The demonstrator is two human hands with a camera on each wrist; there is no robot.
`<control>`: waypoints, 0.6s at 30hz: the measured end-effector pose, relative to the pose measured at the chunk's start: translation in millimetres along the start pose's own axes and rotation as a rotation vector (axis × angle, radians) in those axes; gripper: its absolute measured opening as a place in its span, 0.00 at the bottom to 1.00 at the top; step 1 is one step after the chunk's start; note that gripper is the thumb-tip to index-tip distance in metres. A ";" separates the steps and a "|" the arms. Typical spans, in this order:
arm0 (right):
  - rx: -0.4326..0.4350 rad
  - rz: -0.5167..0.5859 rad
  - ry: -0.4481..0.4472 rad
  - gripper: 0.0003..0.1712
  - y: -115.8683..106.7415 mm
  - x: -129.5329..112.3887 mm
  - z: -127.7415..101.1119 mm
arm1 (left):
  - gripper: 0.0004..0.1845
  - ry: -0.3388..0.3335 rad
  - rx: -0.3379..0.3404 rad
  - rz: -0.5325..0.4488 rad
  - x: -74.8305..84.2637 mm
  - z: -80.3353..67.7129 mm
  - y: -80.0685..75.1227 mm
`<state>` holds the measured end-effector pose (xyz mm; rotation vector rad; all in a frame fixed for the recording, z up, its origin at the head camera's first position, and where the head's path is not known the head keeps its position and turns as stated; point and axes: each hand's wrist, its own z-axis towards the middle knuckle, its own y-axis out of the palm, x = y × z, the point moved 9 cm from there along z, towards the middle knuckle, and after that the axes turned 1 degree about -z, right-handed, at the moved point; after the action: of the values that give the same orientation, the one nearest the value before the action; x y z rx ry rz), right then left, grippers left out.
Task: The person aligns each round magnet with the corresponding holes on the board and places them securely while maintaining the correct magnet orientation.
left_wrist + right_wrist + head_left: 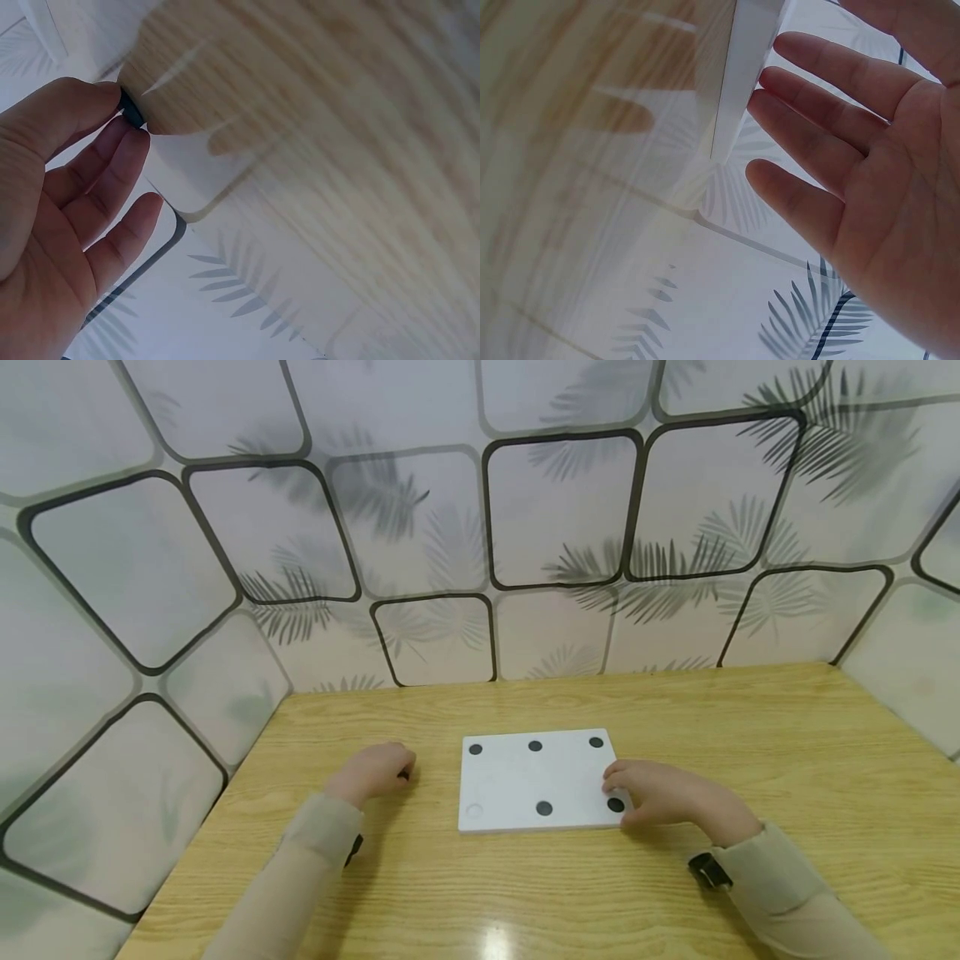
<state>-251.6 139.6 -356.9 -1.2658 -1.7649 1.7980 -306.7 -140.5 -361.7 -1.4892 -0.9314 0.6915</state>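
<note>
A white rectangular board (510,781) lies flat on the table, carrying several black round discs (543,808). At its near left corner a pale round recess (474,810) shows. To the left of the board, just over the tabletop, my left hand (375,772) pinches a small black disc (132,109) between thumb and fingertips. At the board's right edge is my right hand (663,789), its fingertips on the rim beside the near right disc (615,805). In the right wrist view its fingers (817,135) are fairly straight and spread against the board's side.
The wooden table (420,893) meets a patterned wall covering (555,635) at the back, with more of it to the left and right. A dark strap (708,870) sits at the right wrist.
</note>
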 end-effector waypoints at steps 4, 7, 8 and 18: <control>-0.002 0.002 0.002 0.23 0.0 -0.2 -0.3 | 0.09 0.025 0.006 0.026 3.6 -1.0 -0.6; -0.005 0.008 0.004 0.23 0.9 0.7 0.0 | 0.10 0.044 0.002 0.036 8.4 -0.7 -1.6; -0.005 0.008 0.005 0.23 1.2 1.2 0.1 | 0.11 0.054 0.001 0.035 10.9 -0.4 -2.4; 0.000 0.014 0.013 0.23 0.5 3.4 -0.3 | 0.11 0.179 0.020 0.088 42.4 5.9 -6.7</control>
<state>-253.1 142.2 -358.6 -1.2909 -1.7530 1.7931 -291.3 -101.0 -352.1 -1.5536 -0.7248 0.6179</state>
